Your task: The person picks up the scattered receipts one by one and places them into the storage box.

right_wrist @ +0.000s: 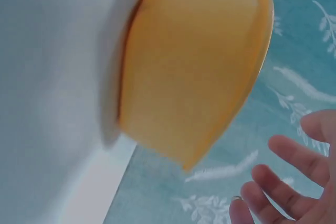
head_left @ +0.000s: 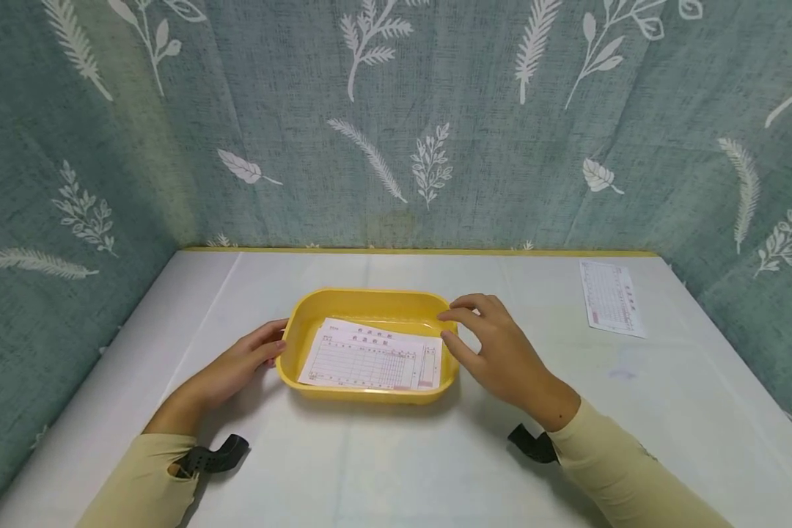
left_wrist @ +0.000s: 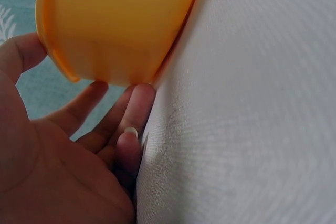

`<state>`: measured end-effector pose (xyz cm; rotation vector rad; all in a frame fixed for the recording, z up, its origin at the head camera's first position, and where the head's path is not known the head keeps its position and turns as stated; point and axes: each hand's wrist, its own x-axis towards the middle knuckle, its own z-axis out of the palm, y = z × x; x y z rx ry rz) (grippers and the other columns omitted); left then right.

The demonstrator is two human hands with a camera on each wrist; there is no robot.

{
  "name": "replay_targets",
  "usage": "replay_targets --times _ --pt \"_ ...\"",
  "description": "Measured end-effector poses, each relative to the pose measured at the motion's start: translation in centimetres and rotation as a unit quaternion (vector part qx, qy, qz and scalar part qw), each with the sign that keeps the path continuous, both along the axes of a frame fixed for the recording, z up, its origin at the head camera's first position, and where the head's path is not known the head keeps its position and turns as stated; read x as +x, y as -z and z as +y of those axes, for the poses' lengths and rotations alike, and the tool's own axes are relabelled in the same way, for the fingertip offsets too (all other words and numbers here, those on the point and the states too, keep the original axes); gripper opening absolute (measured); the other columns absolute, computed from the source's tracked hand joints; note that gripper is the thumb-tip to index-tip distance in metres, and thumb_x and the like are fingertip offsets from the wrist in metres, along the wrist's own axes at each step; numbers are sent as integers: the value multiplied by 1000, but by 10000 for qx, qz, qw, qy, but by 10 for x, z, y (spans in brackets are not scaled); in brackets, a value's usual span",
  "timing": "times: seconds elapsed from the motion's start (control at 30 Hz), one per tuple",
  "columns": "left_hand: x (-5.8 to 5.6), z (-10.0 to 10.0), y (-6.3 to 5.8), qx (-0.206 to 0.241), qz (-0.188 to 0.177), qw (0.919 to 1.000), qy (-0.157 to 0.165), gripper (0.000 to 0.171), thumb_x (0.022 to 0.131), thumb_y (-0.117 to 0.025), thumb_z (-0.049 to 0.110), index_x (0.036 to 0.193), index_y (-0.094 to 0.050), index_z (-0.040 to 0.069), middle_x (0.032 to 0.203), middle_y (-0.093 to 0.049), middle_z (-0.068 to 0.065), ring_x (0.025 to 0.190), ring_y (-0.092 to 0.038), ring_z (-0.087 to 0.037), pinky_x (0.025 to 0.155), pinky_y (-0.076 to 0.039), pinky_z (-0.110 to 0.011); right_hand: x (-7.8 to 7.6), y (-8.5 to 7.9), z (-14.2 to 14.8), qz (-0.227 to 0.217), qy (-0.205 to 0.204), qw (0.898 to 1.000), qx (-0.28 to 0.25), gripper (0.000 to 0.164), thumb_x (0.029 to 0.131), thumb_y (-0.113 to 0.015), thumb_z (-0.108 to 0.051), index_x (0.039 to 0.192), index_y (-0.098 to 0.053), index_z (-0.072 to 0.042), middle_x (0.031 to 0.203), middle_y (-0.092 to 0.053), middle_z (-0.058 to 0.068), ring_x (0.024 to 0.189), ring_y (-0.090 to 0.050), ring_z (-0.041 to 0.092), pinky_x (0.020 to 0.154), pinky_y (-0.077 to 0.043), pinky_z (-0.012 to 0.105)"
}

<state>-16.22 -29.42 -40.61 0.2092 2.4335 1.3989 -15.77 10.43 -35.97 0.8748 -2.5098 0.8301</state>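
A yellow plastic tray [head_left: 369, 396] with rounded corners sits on the white table, holding a few printed paper slips [head_left: 359, 361] that overlap in a loose stack. At its left end is my left hand [head_left: 237, 364]; in the left wrist view, the thumb touches the rim and the extended fingertips [left_wrist: 142, 95] rest against the end wall. My right hand [head_left: 501, 356] hovers by the tray's right end, fingers spread and loosely bent, with nothing in them. The right wrist view shows those fingers [right_wrist: 302, 163] apart from the tray's wall [right_wrist: 189, 72].
One more printed slip [head_left: 612, 297] lies flat at the back right of the white table [head_left: 396, 469]. Green leaf-patterned cloth [head_left: 396, 132] stands behind the table and along both sides. A yellow strip [head_left: 422, 251] runs along the back edge.
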Motion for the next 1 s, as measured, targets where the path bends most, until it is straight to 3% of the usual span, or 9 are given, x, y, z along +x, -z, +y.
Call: replay_targets --times 0.27,0.5,0.67,1.0 --pt "2 -1 -2 106 -10 9999 34 56 106 -46 35 154 -34 10 141 -46 -16 107 -47 -11 88 -37 -18 4 8 25 358 -46 9992 -142 19 89 -73 -12 108 -73 -9 118 -62 7 115 -54 23 91 -52 41" --pt "8 -5 1 127 -104 9998 -82 56 106 -44 36 155 -32 11 155 -38 -15 112 -47 0 90 -41 -12 -3 8 35 436 -68 9987 -273 15 91 -72 -13 106 -73 -10 111 -64 4 109 -56 20 91 -51 39" --pt "8 -3 2 191 -175 9997 -18 57 106 -45 38 156 -32 12 157 -36 -14 115 -46 1 91 -40 -11 -9 9 49 365 187 9988 -263 15 90 -73 -13 106 -73 -11 108 -65 4 108 -58 22 90 -52 41" --pt "1 3 0 108 -123 9998 92 56 107 -43 38 156 -31 13 158 -35 -14 116 -46 1 91 -40 -10 -27 13 79 12 899 9959 -77 26 94 -69 -13 119 -68 -6 109 -66 11 104 -57 28 79 -49 42"
